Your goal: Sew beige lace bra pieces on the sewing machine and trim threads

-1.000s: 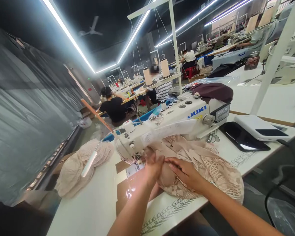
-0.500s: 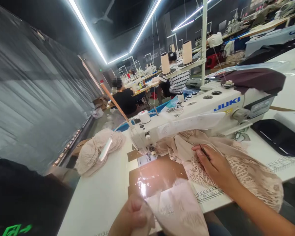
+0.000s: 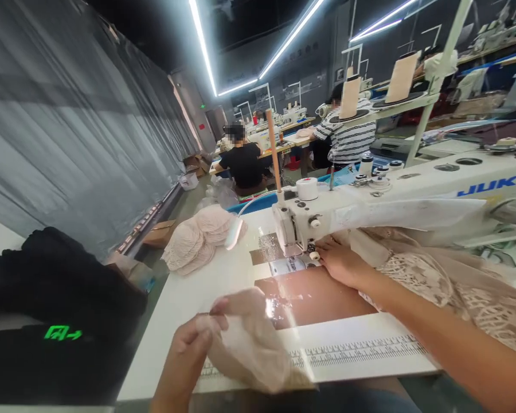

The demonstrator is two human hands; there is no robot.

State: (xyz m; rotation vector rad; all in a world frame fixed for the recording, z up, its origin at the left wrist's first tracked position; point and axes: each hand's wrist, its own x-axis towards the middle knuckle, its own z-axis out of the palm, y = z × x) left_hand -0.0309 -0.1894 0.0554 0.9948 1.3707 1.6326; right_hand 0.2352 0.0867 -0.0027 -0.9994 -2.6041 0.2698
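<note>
My left hand [image 3: 188, 351] pinches a small beige fabric piece [image 3: 249, 344] just above the near edge of the white table [image 3: 184, 298]. My right hand [image 3: 341, 263] rests by the needle of the white JUKI sewing machine [image 3: 395, 198], fingers on the beige lace garment [image 3: 447, 281] that lies bunched under the machine arm. Whether the right hand grips the lace or only presses it is unclear. A shiny brown sheet [image 3: 313, 295] lies on the table in front of the needle plate.
A stack of beige fabric pieces [image 3: 200, 238] sits at the table's far left, beside the lamp [image 3: 234, 232]. Black cloth [image 3: 60, 281] lies at left. Thread cones [image 3: 350, 97] stand on a rack above. Two seated persons [image 3: 245, 163] work behind.
My left hand pulled a beige piece away from the needle toward me and lifted it. My right hand slid left along the lace to the needle. The view swung left.
</note>
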